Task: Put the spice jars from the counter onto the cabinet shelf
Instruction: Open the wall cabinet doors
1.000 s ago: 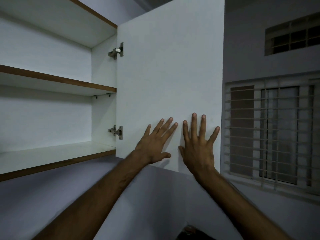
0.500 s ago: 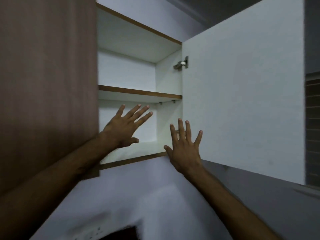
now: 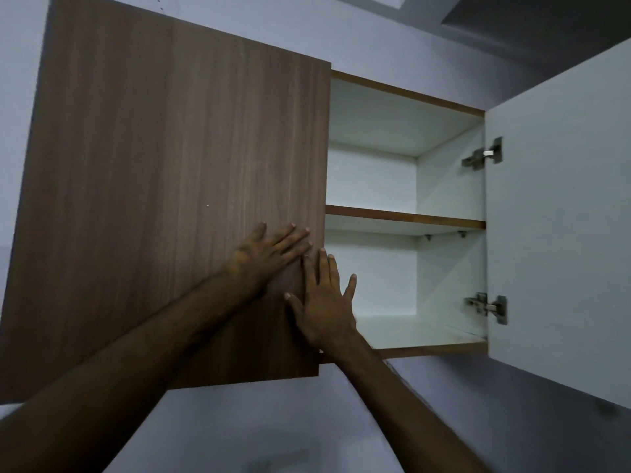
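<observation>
Hands have shifted from the white right door to the brown left door: left hand flat and open on it, right hand spread, empty, at its edge. Shelf at centre right stands bare; spice jars and bench are out of frame. No writing is readable.

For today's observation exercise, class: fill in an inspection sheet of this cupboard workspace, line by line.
Surface: lower shelf and upper shelf bare.
Job's things: nothing seen; no spice jars or counter in view.
Clutter: nothing seen.
Grippers: left hand flat on the brown door; right hand open at that door's edge, contact unclear.
Cables: nothing seen.
Surroundings: white door swung open, two hinges; grey wall.
</observation>
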Demonstrator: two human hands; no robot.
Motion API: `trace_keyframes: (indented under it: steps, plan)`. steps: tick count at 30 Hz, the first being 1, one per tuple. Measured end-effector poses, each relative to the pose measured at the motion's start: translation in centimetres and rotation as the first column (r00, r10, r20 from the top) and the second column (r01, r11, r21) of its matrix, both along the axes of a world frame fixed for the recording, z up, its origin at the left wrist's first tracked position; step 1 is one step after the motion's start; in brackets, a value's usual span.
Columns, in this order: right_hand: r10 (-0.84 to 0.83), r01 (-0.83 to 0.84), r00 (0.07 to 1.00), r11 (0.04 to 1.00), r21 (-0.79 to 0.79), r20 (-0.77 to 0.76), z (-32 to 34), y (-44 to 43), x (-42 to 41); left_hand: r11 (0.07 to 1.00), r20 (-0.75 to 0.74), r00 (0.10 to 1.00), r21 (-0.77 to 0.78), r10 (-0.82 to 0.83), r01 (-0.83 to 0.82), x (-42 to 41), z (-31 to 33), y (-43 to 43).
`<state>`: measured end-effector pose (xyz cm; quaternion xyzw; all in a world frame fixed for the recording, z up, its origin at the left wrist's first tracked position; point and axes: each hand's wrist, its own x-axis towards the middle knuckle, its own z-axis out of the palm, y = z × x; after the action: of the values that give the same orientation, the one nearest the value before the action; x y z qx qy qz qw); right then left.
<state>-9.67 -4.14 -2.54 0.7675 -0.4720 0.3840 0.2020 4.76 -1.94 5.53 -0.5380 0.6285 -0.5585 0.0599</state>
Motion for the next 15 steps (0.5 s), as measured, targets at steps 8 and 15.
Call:
trace_keyframes:
  steps: [8, 15]
  plan:
    - [0.336, -0.325, 0.912, 0.942, -0.084, 0.236, 0.5, -3.0, 1.7, 0.994, 0.056, 0.994, -0.067, 0.089, -0.085, -3.9, 1.6, -0.2]
    - [0.521, -0.599, 0.662, 0.800, -0.038, 0.539, -2.0, -5.0, 1.7, 0.958, 0.235, 0.930, -0.110, 0.284, -0.265, -7.2, 1.7, -0.8]
